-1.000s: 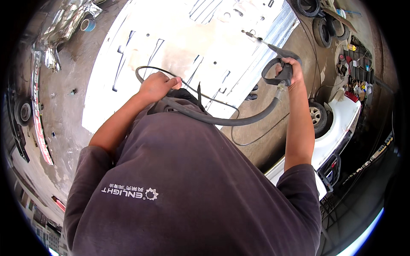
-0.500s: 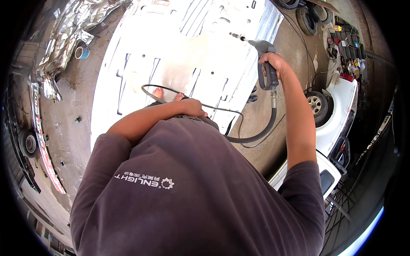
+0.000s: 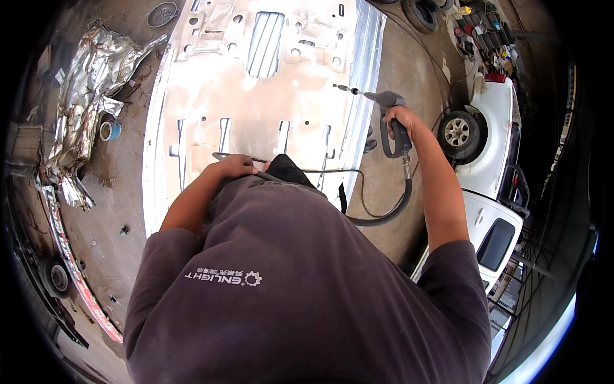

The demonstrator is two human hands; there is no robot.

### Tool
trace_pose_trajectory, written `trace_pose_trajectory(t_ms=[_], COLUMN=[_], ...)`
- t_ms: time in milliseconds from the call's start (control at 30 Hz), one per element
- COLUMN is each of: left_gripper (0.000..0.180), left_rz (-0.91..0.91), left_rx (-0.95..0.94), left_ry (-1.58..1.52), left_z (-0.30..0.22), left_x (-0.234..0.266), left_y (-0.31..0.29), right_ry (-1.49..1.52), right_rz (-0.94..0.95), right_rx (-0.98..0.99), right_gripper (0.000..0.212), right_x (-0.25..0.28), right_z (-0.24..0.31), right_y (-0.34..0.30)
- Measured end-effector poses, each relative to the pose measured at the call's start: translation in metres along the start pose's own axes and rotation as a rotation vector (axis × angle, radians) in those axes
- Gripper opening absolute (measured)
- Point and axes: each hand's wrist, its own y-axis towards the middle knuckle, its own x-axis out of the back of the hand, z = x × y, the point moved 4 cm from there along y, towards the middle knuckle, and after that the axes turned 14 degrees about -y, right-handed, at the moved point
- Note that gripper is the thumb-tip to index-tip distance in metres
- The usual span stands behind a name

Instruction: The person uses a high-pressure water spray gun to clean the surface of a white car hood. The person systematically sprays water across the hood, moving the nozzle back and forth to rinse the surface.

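A black spray gun [image 3: 390,102] is gripped in my right hand [image 3: 401,121], held out to the right with its thin metal lance pointing left, above the right edge of a large pale metal panel [image 3: 249,99]. From the bottom of its handle a thick black hose [image 3: 405,192] curves down and back towards my body. My left hand [image 3: 238,166] is at my waist, fingers curled, beside my shirt hem and the dark cloth below it. Whatever it grips is hidden. A thin cable [image 3: 326,171] runs past it to the right across the panel.
Crumpled silver foil sheeting [image 3: 93,83] and a small blue can [image 3: 110,130] lie on the left floor. At the right stands a white pickup [image 3: 492,147]. Tyres [image 3: 419,16] are at the far right, and a round basin [image 3: 162,14] sits at the far left.
My left hand has shifted left along my waist. The spray gun sits slightly lower and further left in view. My view has turned, showing more of the panel's far end; my bare feet are mostly hidden.
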Motion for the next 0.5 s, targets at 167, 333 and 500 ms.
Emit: trace_pose_trajectory(t_ms=[167, 333, 500], left_gripper=[0.055, 0.066, 0.058], left_rz=[0.088, 0.175, 0.112], left_rx=[0.055, -0.101, -0.015], left_ry=[0.279, 0.556, 0.369], left_z=[-0.031, -0.064, -0.041], left_x=[-0.003, -0.044, -0.022], left_y=[0.006, 0.023, 0.023], right_ry=[-0.118, -0.570, -0.531], right_rz=[-0.134, -0.296, -0.143], right_rx=[0.035, 0.201, 0.212], right_gripper=[0.014, 0.032, 0.044], right_x=[0.008, -0.047, -0.076], right_z=[0.016, 0.035, 0.029], right_y=[-0.016, -0.023, -0.026])
